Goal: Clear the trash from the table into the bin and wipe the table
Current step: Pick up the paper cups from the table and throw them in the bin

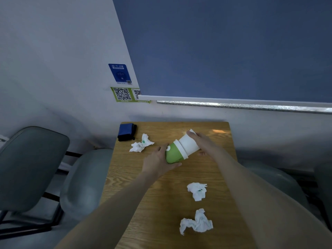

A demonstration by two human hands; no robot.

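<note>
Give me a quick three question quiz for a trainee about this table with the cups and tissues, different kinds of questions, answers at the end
1. How many crumpled tissues lie on the table?
2. True or false: the left hand holds the green cup while the right hand holds the white cup.
3. Which thing sits at the far left corner of the table? A) folded blue cloth B) a bottle C) a plate

Key:
1. Three: one near the blue cloth, namely the far tissue, then the middle tissue and the near tissue.
2. True; the white cup is nested in the green cup.
3. A
</note>
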